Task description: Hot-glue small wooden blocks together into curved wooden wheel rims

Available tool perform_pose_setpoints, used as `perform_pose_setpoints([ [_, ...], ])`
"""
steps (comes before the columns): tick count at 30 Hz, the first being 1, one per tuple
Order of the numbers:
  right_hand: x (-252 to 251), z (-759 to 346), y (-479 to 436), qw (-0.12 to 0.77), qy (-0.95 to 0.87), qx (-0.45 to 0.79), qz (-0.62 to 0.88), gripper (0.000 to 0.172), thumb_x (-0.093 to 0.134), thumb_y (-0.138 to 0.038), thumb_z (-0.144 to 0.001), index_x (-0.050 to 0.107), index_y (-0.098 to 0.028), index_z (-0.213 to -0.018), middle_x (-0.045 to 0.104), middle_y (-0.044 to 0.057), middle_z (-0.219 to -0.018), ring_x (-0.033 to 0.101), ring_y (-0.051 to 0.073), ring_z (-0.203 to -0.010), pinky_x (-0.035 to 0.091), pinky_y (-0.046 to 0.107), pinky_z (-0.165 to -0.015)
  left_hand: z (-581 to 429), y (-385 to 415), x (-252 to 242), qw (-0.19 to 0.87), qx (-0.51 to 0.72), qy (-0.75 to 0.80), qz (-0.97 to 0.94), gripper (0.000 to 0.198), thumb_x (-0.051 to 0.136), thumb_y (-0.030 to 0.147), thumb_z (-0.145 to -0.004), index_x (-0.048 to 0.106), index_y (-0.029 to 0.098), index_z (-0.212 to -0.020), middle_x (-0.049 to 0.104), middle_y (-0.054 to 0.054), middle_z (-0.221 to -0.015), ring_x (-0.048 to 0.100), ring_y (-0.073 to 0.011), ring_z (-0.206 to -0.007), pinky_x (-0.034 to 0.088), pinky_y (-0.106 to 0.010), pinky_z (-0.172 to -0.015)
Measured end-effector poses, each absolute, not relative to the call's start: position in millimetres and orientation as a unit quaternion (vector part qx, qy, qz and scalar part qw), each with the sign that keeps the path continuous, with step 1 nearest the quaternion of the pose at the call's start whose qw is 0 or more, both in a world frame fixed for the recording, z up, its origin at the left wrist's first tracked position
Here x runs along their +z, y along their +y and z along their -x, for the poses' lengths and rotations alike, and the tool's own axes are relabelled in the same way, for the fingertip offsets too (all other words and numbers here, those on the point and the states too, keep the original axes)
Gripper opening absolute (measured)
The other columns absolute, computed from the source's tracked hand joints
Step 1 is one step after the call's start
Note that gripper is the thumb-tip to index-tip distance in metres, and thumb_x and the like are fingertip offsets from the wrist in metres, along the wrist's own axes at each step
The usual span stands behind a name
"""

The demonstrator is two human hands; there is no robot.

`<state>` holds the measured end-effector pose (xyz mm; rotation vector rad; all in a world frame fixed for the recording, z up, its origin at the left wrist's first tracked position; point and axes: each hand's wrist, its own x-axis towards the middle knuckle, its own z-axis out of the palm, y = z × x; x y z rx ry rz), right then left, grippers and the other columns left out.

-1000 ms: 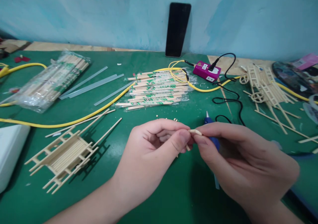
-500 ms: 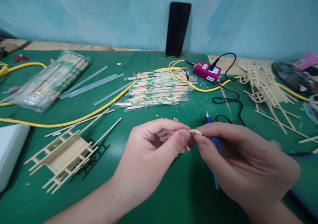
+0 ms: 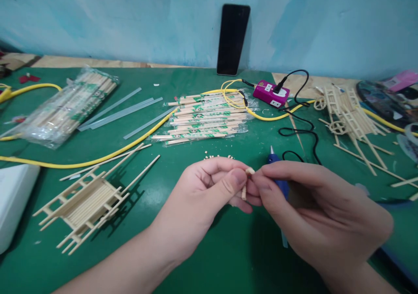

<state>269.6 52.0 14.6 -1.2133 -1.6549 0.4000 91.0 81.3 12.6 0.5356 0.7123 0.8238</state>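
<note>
My left hand [image 3: 199, 202] is closed, thumb and forefinger pinching small pale wooden stick pieces [image 3: 244, 192]. One short end points up between the fingertips and another hangs below the thumb; whether they are joined is hidden. The closed right hand [image 3: 316, 207] has its thumb and forefinger at the upper end, touching or very near it. Behind the right fingers lies a blue glue gun [image 3: 273, 158], mostly covered, its metal tip showing. A small cart model made of sticks [image 3: 88, 202] stands to the left of my left hand.
Wrapped chopsticks [image 3: 209, 118] lie mid-table, a full bag of them [image 3: 68, 105] at left beside clear glue sticks [image 3: 122, 113]. A yellow cable [image 3: 98, 161] crosses the green table. At the back are a phone [image 3: 233, 39] and a purple power socket [image 3: 271, 94]; stick models [image 3: 349, 115] sit right.
The wooden piece has turned in my fingers: its upper part no longer reaches across to the right thumb, and its lower end shows more. Both hands stay close together.
</note>
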Motion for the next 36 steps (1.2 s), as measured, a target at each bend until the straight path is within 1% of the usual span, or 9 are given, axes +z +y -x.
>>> perform_pose_setpoints([
  [3,15.0,-270.6,52.7,0.498,-0.69,0.159,0.501,0.033,0.081,-0.003,-0.092,0.079,-0.031,-0.11,0.086,-0.004,-0.083,0.078,0.017,-0.059,0.072,0.032,-0.06,-91.5,80.9,13.7,0.817,0.391,0.339,-0.256,0.016,0.093,0.031,-0.096,0.088,0.016,-0.097,0.079,-0.001,-0.075,0.075,-0.0089,-0.072,0.064,-0.015,-0.073],
  [7,15.8,-271.6,54.8,0.488,-0.698,0.148,0.503,0.032,0.08,-0.002,-0.093,0.08,-0.032,-0.107,0.086,-0.004,-0.084,0.079,0.017,-0.06,0.072,0.03,-0.06,-91.7,79.4,13.7,0.812,0.395,0.346,-0.256,0.016,0.089,0.032,-0.1,0.088,0.017,-0.096,0.079,0.0,-0.075,0.076,-0.0086,-0.072,0.065,-0.015,-0.073],
  [10,16.2,-272.5,55.9,0.48,-0.71,0.14,0.496,0.033,0.08,-0.004,-0.093,0.081,-0.032,-0.111,0.088,-0.003,-0.088,0.08,0.018,-0.061,0.073,0.031,-0.062,-92.0,78.6,14.0,0.807,0.401,0.348,-0.258,0.015,0.091,0.033,-0.098,0.088,0.018,-0.097,0.081,0.0,-0.076,0.076,-0.0087,-0.073,0.065,-0.015,-0.073],
  [14,16.0,-272.9,56.5,0.479,-0.721,0.133,0.483,0.034,0.079,-0.006,-0.095,0.081,-0.033,-0.116,0.089,-0.004,-0.088,0.08,0.017,-0.061,0.073,0.029,-0.065,-92.2,78.3,15.6,0.799,0.403,0.357,-0.268,0.011,0.096,0.024,-0.092,0.088,0.018,-0.095,0.082,0.001,-0.077,0.076,-0.0091,-0.073,0.064,-0.015,-0.073],
  [17,16.0,-272.5,56.4,0.479,-0.72,0.127,0.485,0.032,0.078,-0.006,-0.095,0.082,-0.032,-0.113,0.088,-0.005,-0.085,0.081,0.016,-0.06,0.072,0.027,-0.065,-91.5,77.7,16.3,0.793,0.403,0.361,-0.28,0.009,0.095,0.023,-0.092,0.088,0.018,-0.095,0.082,0.001,-0.076,0.075,-0.0094,-0.074,0.064,-0.015,-0.074],
  [23,16.9,-272.3,55.9,0.476,-0.715,0.119,0.498,0.029,0.079,-0.008,-0.095,0.081,-0.034,-0.108,0.088,-0.005,-0.082,0.079,0.018,-0.056,0.072,0.03,-0.061,-90.2,77.4,17.7,0.784,0.402,0.373,-0.292,0.009,0.094,0.025,-0.094,0.088,0.018,-0.094,0.082,0.0,-0.077,0.075,-0.0101,-0.075,0.062,-0.015,-0.075],
  [29,15.5,-272.4,54.7,0.481,-0.71,0.135,0.496,0.029,0.079,-0.007,-0.095,0.081,-0.032,-0.108,0.087,-0.005,-0.083,0.077,0.016,-0.055,0.071,0.028,-0.06,-90.5,79.1,20.9,0.781,0.403,0.38,-0.288,0.009,0.097,0.02,-0.09,0.088,0.017,-0.09,0.081,-0.001,-0.074,0.072,-0.0108,-0.073,0.061,-0.017,-0.073],
  [32,15.0,-272.4,54.6,0.488,-0.703,0.137,0.499,0.028,0.081,-0.008,-0.094,0.082,-0.033,-0.108,0.087,-0.004,-0.083,0.076,0.017,-0.055,0.071,0.03,-0.058,-90.9,79.1,22.3,0.777,0.409,0.379,-0.292,0.009,0.095,0.02,-0.091,0.087,0.016,-0.089,0.08,-0.001,-0.073,0.072,-0.0105,-0.072,0.061,-0.017,-0.072],
  [36,14.9,-271.5,56.1,0.493,-0.699,0.162,0.492,0.033,0.08,-0.004,-0.093,0.083,-0.033,-0.11,0.088,-0.005,-0.084,0.079,0.016,-0.059,0.072,0.027,-0.063,-92.6,79.0,24.6,0.767,0.419,0.385,-0.297,0.009,0.094,0.018,-0.091,0.086,0.015,-0.088,0.081,-0.001,-0.072,0.073,-0.0101,-0.071,0.062,-0.016,-0.072],
])
